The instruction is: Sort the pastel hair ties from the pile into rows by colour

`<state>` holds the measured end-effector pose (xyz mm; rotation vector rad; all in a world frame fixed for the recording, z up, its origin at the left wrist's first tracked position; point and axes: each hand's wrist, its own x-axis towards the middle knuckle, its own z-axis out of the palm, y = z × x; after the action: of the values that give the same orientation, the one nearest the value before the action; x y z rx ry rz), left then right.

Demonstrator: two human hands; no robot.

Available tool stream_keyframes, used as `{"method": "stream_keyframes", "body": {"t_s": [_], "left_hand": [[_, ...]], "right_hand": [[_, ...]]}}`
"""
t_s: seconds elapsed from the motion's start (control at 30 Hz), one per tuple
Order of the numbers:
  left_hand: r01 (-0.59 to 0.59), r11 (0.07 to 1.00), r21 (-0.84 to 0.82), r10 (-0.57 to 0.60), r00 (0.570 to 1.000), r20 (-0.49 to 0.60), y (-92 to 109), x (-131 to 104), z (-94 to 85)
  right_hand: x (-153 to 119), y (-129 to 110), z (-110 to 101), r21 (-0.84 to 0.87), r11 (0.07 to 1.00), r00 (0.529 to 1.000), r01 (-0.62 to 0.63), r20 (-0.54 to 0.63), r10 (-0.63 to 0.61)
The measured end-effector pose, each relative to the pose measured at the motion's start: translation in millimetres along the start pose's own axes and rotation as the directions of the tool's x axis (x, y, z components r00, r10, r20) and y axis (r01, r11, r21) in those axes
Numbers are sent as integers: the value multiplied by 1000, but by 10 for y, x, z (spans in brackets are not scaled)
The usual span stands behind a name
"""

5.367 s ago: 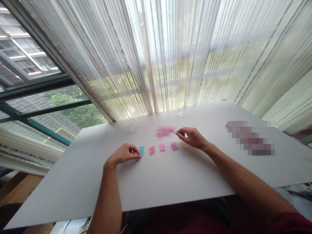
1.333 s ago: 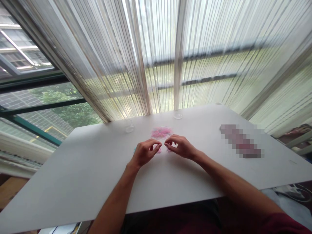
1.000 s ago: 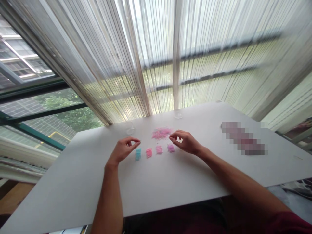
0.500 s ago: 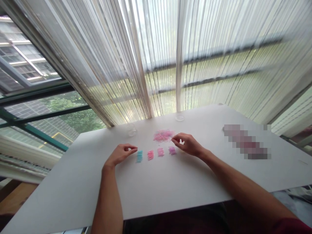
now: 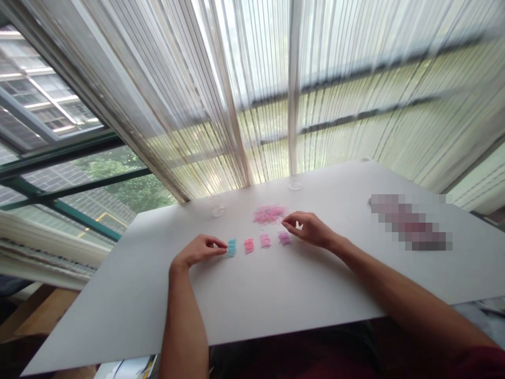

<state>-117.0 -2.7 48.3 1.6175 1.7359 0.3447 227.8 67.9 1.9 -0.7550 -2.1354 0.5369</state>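
Note:
My left hand [image 5: 203, 248] rests at the left end of a row of small coloured groups, its thumb and fingers pinched at the edge of the blue group of thin short pieces [image 5: 231, 247]. To the right lie a coral-pink group [image 5: 249, 245], a light pink group [image 5: 265, 240] and a purple group [image 5: 284, 238]. Just above the purple group, my right hand [image 5: 307, 229] is closed in a pinch, beside a loose heap of pink thin pieces [image 5: 270, 213]. Whatever is between the fingertips of either hand is too small to make out.
Everything lies on a white table [image 5: 252, 295]. Near its far edge stand a clear container [image 5: 216, 207] and a clear round dish or lid [image 5: 295, 185]. A pixelated reddish object [image 5: 410, 223] lies at the right. A string curtain [image 5: 268, 105] hangs behind the table.
The view has shifted slightly. My left hand has moved a little lower along the blue group's edge. My right hand stays pinched between the heap and the purple group.

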Motion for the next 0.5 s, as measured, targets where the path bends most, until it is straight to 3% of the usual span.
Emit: {"method": "stream_keyframes", "body": {"t_s": [0.5], "left_hand": [[-8, 1000, -2, 8, 994, 106, -6, 13, 19]], "right_hand": [[10, 12, 0, -2, 1000, 1000, -23, 20, 23]]}}
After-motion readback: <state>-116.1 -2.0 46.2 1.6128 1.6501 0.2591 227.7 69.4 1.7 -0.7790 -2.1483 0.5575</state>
